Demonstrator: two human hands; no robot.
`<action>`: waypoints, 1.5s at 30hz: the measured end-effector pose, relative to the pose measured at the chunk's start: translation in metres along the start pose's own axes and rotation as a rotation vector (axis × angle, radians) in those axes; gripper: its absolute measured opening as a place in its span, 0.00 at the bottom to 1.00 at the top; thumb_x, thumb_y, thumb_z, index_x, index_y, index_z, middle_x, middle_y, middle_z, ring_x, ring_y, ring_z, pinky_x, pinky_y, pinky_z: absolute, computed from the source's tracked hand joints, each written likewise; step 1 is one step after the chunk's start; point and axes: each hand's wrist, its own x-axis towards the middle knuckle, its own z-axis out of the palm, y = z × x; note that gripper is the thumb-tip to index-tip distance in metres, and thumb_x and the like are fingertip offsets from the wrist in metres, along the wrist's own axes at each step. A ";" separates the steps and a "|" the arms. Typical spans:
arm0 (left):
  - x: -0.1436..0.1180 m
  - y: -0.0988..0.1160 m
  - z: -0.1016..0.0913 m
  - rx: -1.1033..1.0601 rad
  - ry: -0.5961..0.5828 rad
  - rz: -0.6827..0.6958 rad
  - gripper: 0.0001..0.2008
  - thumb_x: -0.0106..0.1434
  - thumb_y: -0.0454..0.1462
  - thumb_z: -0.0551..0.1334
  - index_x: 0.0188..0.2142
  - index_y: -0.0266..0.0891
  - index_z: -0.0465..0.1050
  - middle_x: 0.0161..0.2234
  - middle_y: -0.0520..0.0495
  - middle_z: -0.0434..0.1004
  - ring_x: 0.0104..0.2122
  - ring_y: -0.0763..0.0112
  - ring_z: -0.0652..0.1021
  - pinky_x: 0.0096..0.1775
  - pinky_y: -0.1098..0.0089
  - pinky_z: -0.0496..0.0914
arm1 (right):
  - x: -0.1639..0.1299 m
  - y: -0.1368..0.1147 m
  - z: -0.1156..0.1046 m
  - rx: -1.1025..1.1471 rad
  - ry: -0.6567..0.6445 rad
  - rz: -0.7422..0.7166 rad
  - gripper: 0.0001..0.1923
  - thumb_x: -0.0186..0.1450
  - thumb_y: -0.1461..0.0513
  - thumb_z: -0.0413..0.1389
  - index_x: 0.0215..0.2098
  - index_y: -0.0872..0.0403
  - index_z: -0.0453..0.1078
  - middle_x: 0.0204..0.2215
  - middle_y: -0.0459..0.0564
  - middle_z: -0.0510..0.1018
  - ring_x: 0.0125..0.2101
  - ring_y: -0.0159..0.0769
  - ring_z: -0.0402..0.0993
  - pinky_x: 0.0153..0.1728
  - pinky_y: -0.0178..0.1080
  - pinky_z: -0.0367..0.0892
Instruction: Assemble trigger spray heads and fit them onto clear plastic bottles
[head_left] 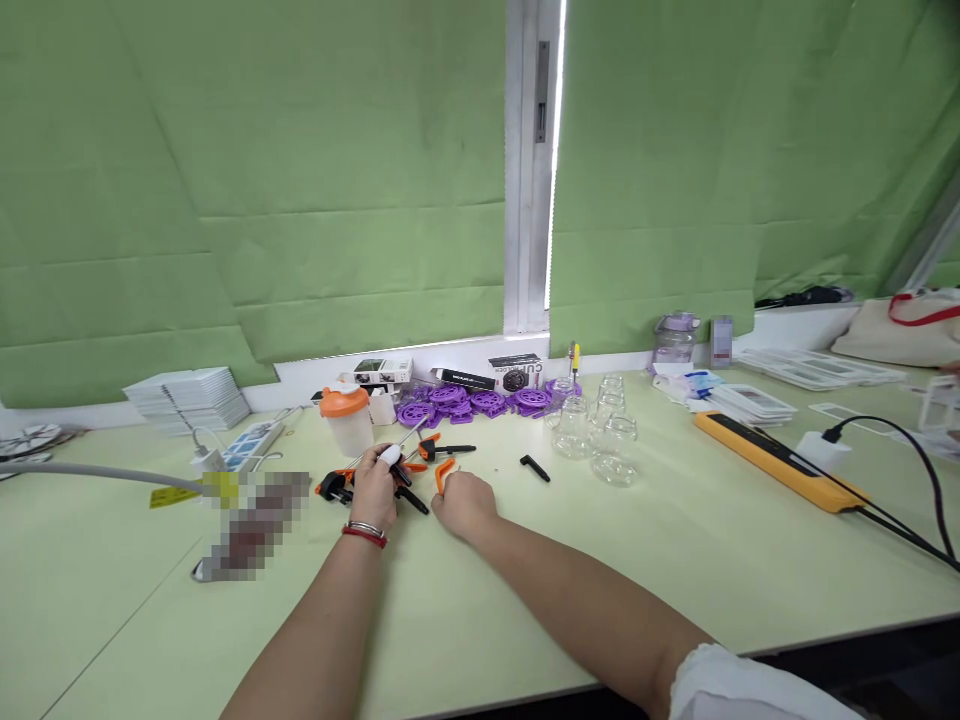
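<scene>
My left hand [373, 490] is closed around a small orange-and-black bar clamp [335, 485] with a thin metal rod, lying on the pale green table [525, 580]; a white cover sits on one fingertip and a red bracelet circles the wrist. My right hand [463, 500] rests on the table just to the right, pinching a small orange clamp piece [443, 471]. Another orange-and-black clamp [444, 449] lies just beyond both hands. A loose black part [535, 467] lies to the right of it.
Behind the hands stand an orange-lidded shaker cup [346, 420], purple plastic wheels [480, 402], small boxes and several clear glass cups [600, 435]. A power strip [251, 442] and stacked white sheets [187, 398] lie left; an orange-black device [776, 461] with cable lies right. Green blinds cover the window.
</scene>
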 end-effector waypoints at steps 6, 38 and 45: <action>0.002 -0.004 -0.001 -0.007 -0.013 0.027 0.16 0.46 0.39 0.62 0.36 0.38 0.67 0.25 0.53 0.70 0.20 0.75 0.72 0.22 0.73 0.64 | 0.001 0.004 -0.001 0.069 0.043 -0.026 0.07 0.57 0.60 0.53 0.27 0.54 0.71 0.27 0.55 0.77 0.30 0.42 0.74 0.26 0.37 0.60; -0.038 -0.002 0.019 -0.079 -0.644 -0.173 0.15 0.44 0.29 0.62 0.35 0.37 0.69 0.31 0.48 0.74 0.23 0.76 0.71 0.27 0.72 0.64 | -0.036 0.118 -0.058 1.444 -0.547 0.045 0.18 0.56 0.52 0.60 0.28 0.54 0.58 0.19 0.41 0.68 0.15 0.22 0.53 0.18 0.30 0.44; -0.056 0.000 0.027 -0.029 -0.766 -0.177 0.19 0.43 0.29 0.64 0.37 0.38 0.70 0.31 0.49 0.73 0.23 0.76 0.70 0.27 0.72 0.62 | -0.039 0.121 -0.055 1.331 -0.635 -0.081 0.19 0.56 0.49 0.60 0.27 0.55 0.61 0.18 0.42 0.68 0.15 0.23 0.55 0.18 0.31 0.47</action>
